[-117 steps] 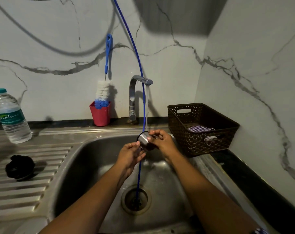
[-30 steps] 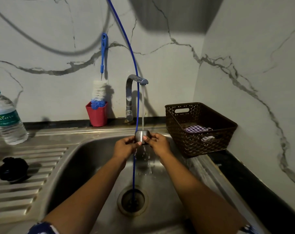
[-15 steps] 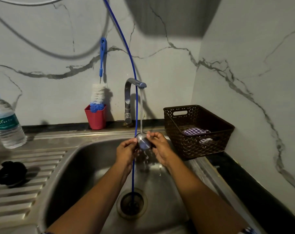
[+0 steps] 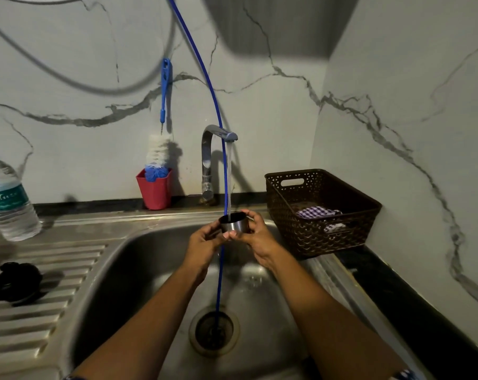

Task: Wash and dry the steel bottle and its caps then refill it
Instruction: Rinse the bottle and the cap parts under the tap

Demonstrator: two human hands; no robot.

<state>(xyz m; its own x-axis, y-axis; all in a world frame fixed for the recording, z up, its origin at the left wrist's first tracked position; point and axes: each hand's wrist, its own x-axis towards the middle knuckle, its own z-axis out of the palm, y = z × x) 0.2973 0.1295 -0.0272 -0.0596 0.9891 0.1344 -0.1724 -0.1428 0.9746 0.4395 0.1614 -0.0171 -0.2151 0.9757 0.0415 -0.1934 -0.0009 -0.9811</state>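
Directly under water (image 4: 228, 174) running from the tap (image 4: 208, 149), above the sink (image 4: 139, 272), the left hand (image 4: 202, 244) and right hand (image 4: 261, 239) each pinch the steel cap (image 4: 234, 224) in a narrow grip, mouth up, while the black cap (image 4: 14, 281) lies on the draining board (image 4: 54, 311).

The cap (image 4: 233, 224) was silver steel outside and dark inside. A bright blue tube (image 4: 213, 100) crossed a wall (image 4: 259, 119) of white marble veined in grey. The brush (image 4: 165, 86) had a blue handle, white bristles and a blue tip, and its cup (image 4: 154, 192) was red. The basket (image 4: 314, 234) was dark brown with a pierced lattice pattern; the cloth (image 4: 317, 212) in it was checked purple and white. The plastic bottle (image 4: 10, 204) was clear with a teal top and label. The lid (image 4: 14, 281) was black, the sink (image 4: 150, 256) and tap (image 4: 207, 160) dull silver, the bench (image 4: 424, 311) black.
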